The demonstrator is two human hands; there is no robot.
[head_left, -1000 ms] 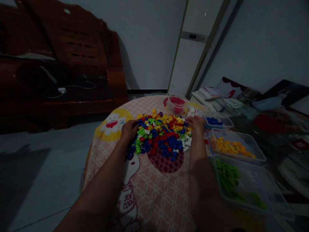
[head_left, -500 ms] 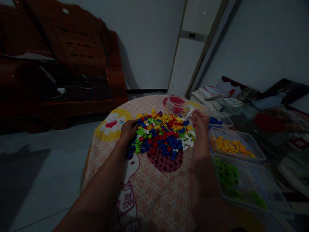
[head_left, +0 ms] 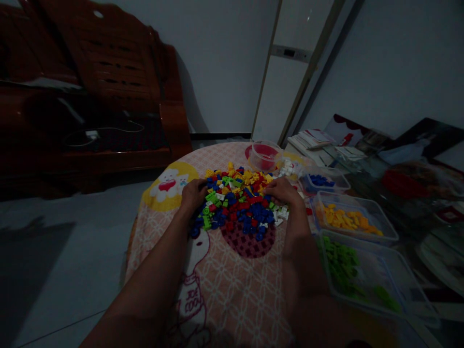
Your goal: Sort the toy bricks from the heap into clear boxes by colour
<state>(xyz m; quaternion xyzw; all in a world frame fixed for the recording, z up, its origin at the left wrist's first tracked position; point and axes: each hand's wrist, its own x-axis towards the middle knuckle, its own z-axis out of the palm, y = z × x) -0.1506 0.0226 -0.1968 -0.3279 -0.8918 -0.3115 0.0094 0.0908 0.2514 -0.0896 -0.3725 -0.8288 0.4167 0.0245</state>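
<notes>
A heap of mixed toy building bricks (head_left: pixel 235 198), in red, blue, yellow, green and white, lies spread on a cloth-covered round table. My left hand (head_left: pixel 194 194) rests against the heap's left edge, its fingers bent toward the bricks and mostly hidden. At the right side of the heap is my right hand (head_left: pixel 284 191), with fingers drawn together over the bricks. What lies between those fingertips is too small and dark to make out. White bricks (head_left: pixel 289 167) sit in a group beyond the right hand.
Along the right stand clear plastic boxes: one with blue bricks (head_left: pixel 321 181), one with yellow bricks (head_left: pixel 348 220), one with green bricks (head_left: pixel 340 266). A round clear tub (head_left: pixel 265 155) stands at the back. A wooden bench (head_left: pixel 119 96) is at left.
My right hand has moved left and nearer, from beside the white bricks to the heap's right side, and its fingers have drawn together. My left hand has barely moved.
</notes>
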